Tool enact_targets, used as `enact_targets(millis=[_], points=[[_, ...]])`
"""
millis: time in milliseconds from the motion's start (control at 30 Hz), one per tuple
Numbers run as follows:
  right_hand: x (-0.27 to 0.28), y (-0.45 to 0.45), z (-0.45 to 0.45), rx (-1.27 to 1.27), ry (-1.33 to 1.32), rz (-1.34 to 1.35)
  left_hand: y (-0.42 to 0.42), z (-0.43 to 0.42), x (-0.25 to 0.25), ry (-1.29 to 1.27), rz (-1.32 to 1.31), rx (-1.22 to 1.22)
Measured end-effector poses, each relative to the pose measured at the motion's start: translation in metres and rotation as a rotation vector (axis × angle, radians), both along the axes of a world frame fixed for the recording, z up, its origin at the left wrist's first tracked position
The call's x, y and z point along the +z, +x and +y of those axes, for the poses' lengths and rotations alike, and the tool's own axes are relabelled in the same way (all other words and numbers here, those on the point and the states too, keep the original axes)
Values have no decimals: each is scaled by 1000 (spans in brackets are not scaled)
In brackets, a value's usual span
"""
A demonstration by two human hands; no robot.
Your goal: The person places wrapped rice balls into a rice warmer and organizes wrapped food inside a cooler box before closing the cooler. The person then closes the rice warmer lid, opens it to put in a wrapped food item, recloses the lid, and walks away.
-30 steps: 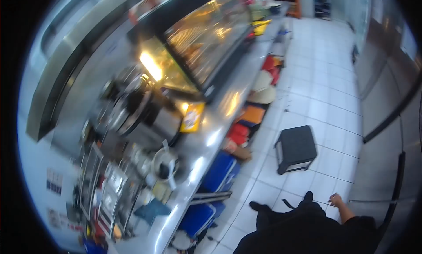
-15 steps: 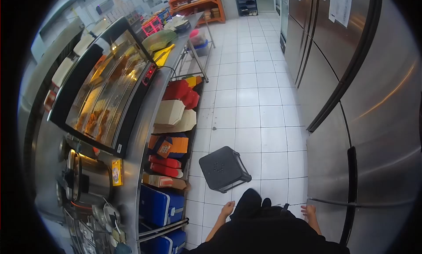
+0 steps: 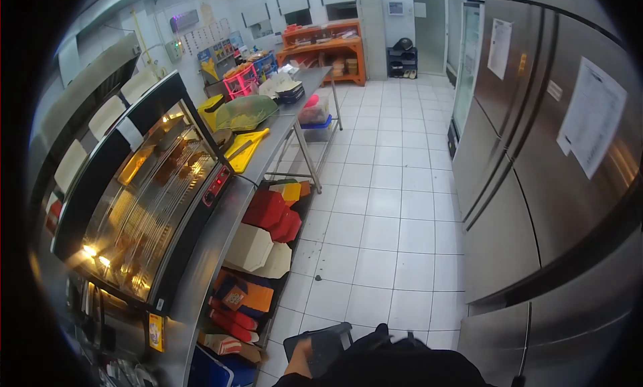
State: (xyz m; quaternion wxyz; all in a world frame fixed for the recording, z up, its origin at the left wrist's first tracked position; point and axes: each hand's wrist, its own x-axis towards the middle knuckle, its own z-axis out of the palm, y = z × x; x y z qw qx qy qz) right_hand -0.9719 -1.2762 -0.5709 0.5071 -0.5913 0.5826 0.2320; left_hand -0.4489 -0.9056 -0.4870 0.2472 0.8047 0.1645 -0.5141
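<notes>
My left hand [image 3: 303, 349] hangs low at the bottom of the view, over the dark grey stool [image 3: 325, 345]. Its fingers are too small and unclear to make out, and whether it touches the stool cannot be seen. My right hand is out of view. Part of the stool is hidden by my dark clothing. One dark shoe [image 3: 382, 329] shows on the white tiled floor [image 3: 375, 260], just right of the stool.
To the left, a steel counter [image 3: 226, 216] bears a lit glass food warmer [image 3: 144, 199] and a yellow board with a knife [image 3: 246, 150]. Folded boxes [image 3: 248, 246] fill the shelf below. Steel refrigerators [image 3: 499, 233] line the right side. An orange shelf [image 3: 362, 52] stands at the back.
The view has swung up and forward, showing more of the back of the room. The stool now appears lower, with my left hand over it. My right hand has left the view.
</notes>
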Motion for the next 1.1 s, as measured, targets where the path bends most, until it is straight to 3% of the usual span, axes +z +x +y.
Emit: enact_targets(millis=[67,100,133,167,233,333,433,533,600,667,767,967,1100], points=[[3,45,-66,-392,68,-187,67,-80,9,-347,-86,179],[14,75,-102,-662,122,-340,84,-129,56,-698,-123,389],[45,104,-138,-761,114,-595,108,-171,94,-933,15,473],[110,149,-170,-849,144,-863,132,-210,111,-1099,28,522],[156,214,-238,-919,165,-961,173,-283,157,-1207,86,629],[157,277,-338,-913,173,-846,234,-343,125,-1216,53,665],[133,338,-431,-948,95,-769,266,-359,59,-866,-11,765],[115,408,-509,-932,34,-560,254,-342,-18,-305,-132,784],[110,477,-554,-821,-19,-402,234,-346,-18,-111,-71,815],[105,557,-596,-637,-92,-282,221,-359,-5,-104,13,715],[104,683,-641,-257,-33,-357,228,-400,-2,-92,82,613],[75,919,-705,330,-65,-474,363,-520,-27,-114,100,508],[94,1007,-745,253,88,-426,527,-605,-46,-190,59,410]])
